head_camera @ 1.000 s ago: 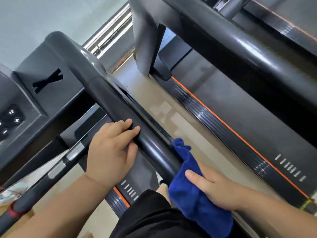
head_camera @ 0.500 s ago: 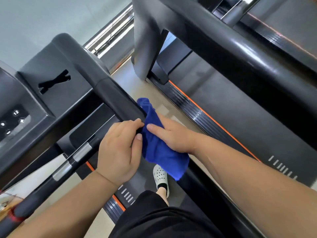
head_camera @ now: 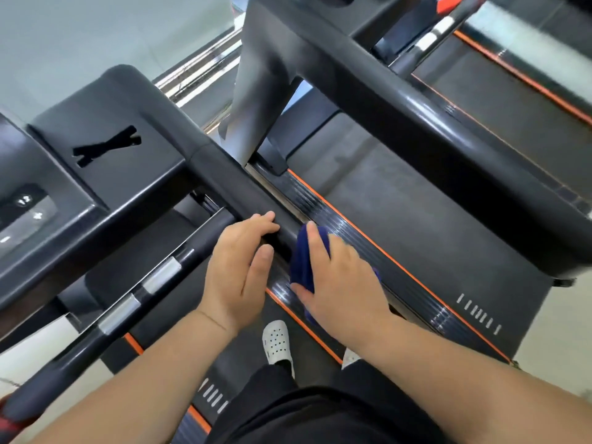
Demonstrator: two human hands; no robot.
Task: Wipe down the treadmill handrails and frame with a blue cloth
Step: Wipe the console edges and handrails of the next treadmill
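A thick black treadmill handrail (head_camera: pixel 224 177) runs from the console at the left down to the middle of the view. My left hand (head_camera: pixel 238 270) rests on it, fingers curled over the top. Right beside it my right hand (head_camera: pixel 339 277) presses a dark blue cloth (head_camera: pixel 302 254) against the rail's right side. Most of the cloth is hidden under the palm. The rail below both hands is hidden by my hands.
The grey console (head_camera: pixel 96 174) with buttons sits at the left. A thinner bar with silver sensor plates (head_camera: pixel 157 277) runs lower left. A second treadmill's handrail (head_camera: pixel 416 116) crosses the upper right, above its belt (head_camera: pixel 416 219). My white shoe (head_camera: pixel 277 342) stands on the belt below.
My right hand slid the cloth up the handrail from near my body to just beside my left hand. It now covers most of the cloth. My left hand stayed on the rail.
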